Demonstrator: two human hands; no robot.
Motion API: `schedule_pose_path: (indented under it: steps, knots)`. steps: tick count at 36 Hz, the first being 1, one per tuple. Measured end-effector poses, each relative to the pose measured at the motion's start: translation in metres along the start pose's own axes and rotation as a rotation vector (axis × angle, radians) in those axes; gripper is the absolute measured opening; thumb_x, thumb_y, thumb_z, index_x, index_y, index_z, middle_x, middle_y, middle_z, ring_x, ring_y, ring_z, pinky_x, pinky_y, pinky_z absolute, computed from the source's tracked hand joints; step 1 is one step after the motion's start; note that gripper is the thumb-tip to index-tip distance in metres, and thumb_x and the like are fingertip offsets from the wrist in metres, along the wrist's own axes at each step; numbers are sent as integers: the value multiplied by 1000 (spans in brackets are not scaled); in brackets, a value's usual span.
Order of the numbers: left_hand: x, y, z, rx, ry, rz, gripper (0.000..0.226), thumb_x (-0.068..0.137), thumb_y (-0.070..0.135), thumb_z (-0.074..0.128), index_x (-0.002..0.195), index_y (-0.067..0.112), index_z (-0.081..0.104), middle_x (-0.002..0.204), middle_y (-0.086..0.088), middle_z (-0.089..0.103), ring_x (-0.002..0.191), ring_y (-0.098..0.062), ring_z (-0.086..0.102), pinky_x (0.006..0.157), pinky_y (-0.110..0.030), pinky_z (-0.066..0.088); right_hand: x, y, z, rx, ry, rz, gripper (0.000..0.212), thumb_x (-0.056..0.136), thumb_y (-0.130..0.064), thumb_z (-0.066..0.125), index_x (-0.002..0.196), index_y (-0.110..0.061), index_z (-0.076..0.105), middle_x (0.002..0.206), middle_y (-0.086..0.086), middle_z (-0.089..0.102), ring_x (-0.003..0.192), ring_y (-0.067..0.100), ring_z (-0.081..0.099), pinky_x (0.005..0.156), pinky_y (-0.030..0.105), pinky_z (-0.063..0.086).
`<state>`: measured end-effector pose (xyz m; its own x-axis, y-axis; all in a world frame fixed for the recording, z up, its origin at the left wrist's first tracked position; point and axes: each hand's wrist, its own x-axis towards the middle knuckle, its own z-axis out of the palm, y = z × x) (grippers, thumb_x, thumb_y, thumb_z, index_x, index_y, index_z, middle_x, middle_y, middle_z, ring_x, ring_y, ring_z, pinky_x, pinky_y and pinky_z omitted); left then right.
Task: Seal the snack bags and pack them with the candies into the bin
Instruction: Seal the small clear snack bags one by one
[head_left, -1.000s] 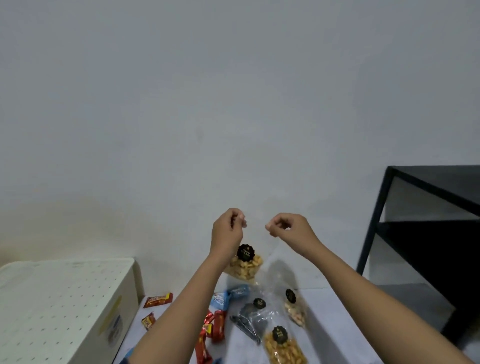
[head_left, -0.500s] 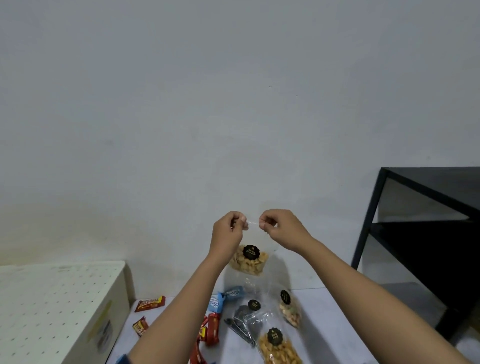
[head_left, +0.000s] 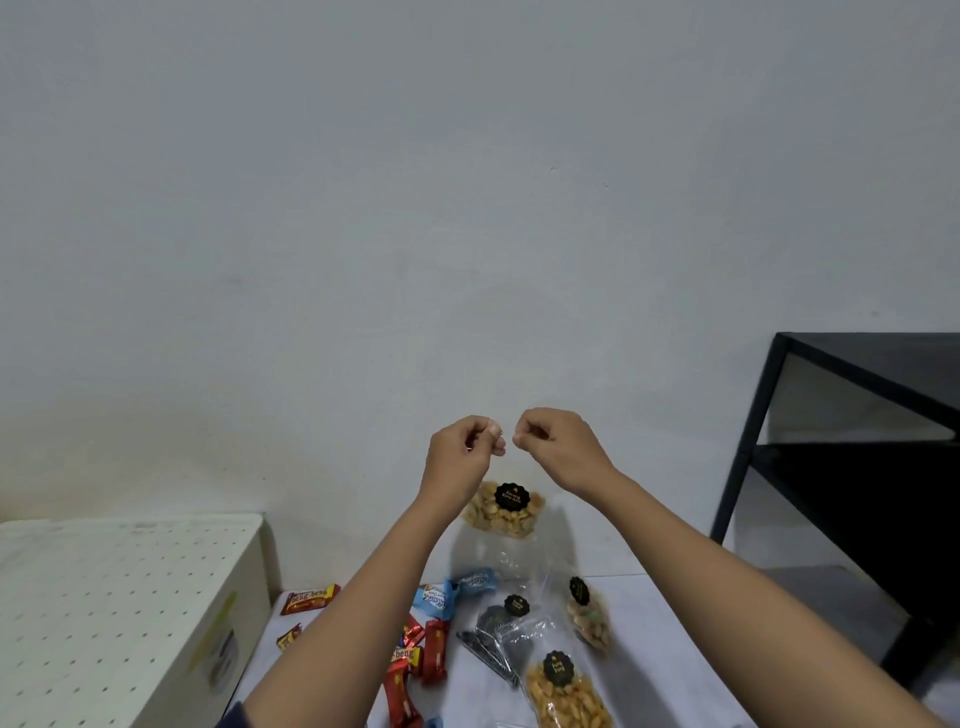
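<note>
Above table (head_left: 649, 623), left hand (head_left: 460, 454) and right hand (head_left: 563, 449) pinch top of one snack bag (head_left: 501, 512); three bags (head_left: 566, 691) below.

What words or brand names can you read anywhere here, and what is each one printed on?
"beng-beng": red candy wrapper.
"beng": partly hidden, second red wrapper.
Blue wrappers: white script, too blurred to read.
Black stickers on the held snack bag and the lying snack bags: gold lettering, too small to read.

Four snack bags (head_left: 503, 512), at least eight candies (head_left: 310, 598), one bin (head_left: 130, 597)
</note>
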<state>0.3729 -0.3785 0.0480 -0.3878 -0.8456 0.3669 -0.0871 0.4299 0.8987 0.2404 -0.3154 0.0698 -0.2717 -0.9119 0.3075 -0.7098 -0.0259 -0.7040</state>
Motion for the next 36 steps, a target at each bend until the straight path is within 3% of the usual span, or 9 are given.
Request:
schedule_pose_path:
  steps: [9, 14, 18, 22, 27, 29, 33, 36]
  knots:
    - [5, 7, -7, -30, -3, 15, 17, 93, 16, 53, 87, 7, 65, 72, 2, 67, 65, 2, 62, 81, -29, 52, 0, -2, -7, 102, 43, -18, 15, 78, -32, 64, 64, -27, 63, 72, -8, 65, 68, 15, 58, 71, 40, 53]
    - [4, 5, -6, -113, -69, -16, 16, 93, 14, 52, 88, 4, 65, 76, -1, 67, 70, -5, 65, 80, -26, 53, -1, 1, -7, 100, 50, -2, 19, 78, -32, 68, 61, -23, 64, 62, -9, 61, 63, 10, 55, 65, 33, 49]
    - [3, 5, -5, -122, -142, -35, 18, 94, 10, 49, 87, 4, 64, 77, -4, 65, 73, -11, 64, 75, -18, 53, -4, 3, -7, 59, 73, 22, 19, 76, -32, 68, 64, -18, 65, 65, -4, 65, 68, 18, 61, 68, 37, 52]
    - [2, 7, -4, -111, -188, -51, 24, 95, 8, 46, 79, 11, 62, 75, -3, 64, 73, -13, 63, 67, -12, 50, -7, 3, -4, 46, 106, 31, 20, 74, -30, 68, 59, -19, 64, 57, -6, 59, 57, 13, 53, 60, 31, 45]
    - [1, 11, -3, -127, -184, -51, 21, 95, 9, 46, 83, 6, 63, 75, -3, 64, 74, -15, 62, 75, -17, 52, -8, -2, -3, 22, 156, 26, 20, 73, -28, 66, 58, -16, 62, 54, -2, 55, 52, 13, 46, 54, 26, 38]
    - [1, 14, -5, -119, -179, -38, 20, 95, 10, 48, 82, 7, 63, 75, -2, 64, 73, -14, 62, 74, -17, 51, -6, -3, -5, 29, 146, 28, 21, 74, -29, 67, 58, -18, 62, 56, -4, 57, 54, 13, 49, 55, 28, 40]
    - [3, 17, -10, -122, -112, -14, 17, 93, 14, 52, 84, 8, 65, 74, -2, 65, 74, -14, 63, 83, -28, 52, -6, -1, -16, 206, 84, 27, 16, 76, -27, 75, 64, -18, 68, 66, 1, 66, 62, 14, 59, 66, 33, 52]
    - [6, 19, -14, -148, -28, -8, 17, 93, 14, 52, 81, 12, 63, 74, -1, 64, 72, -14, 62, 81, -28, 52, -8, 2, -26, 289, 71, 17, 12, 78, -19, 74, 69, -12, 69, 67, 5, 66, 60, 10, 58, 66, 25, 50]
